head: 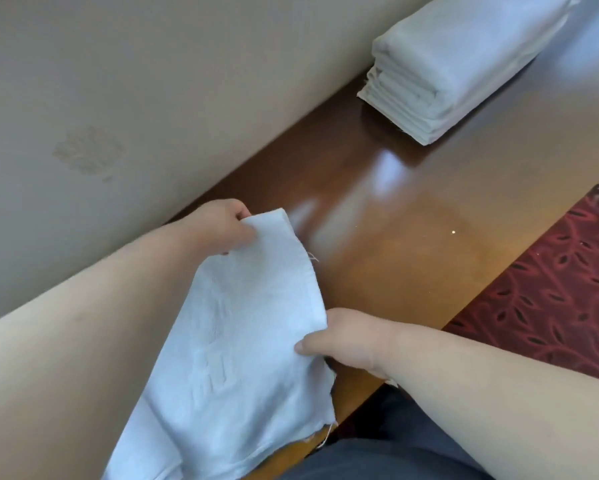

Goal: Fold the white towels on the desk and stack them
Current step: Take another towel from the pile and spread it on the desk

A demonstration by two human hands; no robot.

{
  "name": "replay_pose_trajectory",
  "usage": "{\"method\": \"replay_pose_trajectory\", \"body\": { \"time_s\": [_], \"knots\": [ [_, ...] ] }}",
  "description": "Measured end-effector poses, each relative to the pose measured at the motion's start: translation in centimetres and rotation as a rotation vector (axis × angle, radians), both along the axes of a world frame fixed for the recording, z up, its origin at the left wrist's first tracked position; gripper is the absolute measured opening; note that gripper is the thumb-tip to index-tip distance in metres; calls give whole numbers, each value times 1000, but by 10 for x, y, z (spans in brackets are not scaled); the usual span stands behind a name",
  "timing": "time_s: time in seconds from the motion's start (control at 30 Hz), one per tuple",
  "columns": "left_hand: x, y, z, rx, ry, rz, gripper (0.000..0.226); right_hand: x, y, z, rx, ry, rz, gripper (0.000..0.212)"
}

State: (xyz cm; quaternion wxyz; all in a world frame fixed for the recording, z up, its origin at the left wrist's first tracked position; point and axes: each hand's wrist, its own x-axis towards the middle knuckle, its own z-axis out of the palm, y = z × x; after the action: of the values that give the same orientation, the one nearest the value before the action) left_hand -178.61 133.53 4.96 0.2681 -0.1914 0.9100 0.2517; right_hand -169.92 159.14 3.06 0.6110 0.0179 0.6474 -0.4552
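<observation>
Above desk (412,209) — hands grip towel (242,341).

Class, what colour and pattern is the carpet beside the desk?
Dark red carpet with a black leaf-like pattern; head view.

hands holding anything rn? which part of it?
Both hold one white cloth towel along its upper edge: left hand pinches the far corner, right hand pinches the near end of that edge. The rest hangs down.
</observation>
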Motion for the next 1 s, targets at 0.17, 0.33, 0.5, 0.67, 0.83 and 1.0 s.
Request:
{"method": "replay_pose_trajectory", "body": {
  "time_s": [0.17, 0.33, 0.5, 0.67, 0.83, 1.0],
  "knots": [
    [-60, 5, 2, 160, 307, 339, 15, -98, 48, 13, 101, 355, -156, 30],
    [-46, 55, -15, 111, 339, 208, 64, -130, 85, -20, 323, 279, -279, 36],
    [60, 116, -35, -69, 202, 132, 50, -112, 87, -28, 377, 288, -16, 25],
    [133, 167, -37, -91, -16, -110, 40, -125, 98, -25, 456, 455, 96, 32],
    [132, 185, -36, -154, 3, -155, 26, -121, 110, -27, 339, 173, -162, 37],
    [139, 190, -21, -157, 92, -68, 16, -117, 125, -22, 352, 40, -1, 45]
  ]
}}
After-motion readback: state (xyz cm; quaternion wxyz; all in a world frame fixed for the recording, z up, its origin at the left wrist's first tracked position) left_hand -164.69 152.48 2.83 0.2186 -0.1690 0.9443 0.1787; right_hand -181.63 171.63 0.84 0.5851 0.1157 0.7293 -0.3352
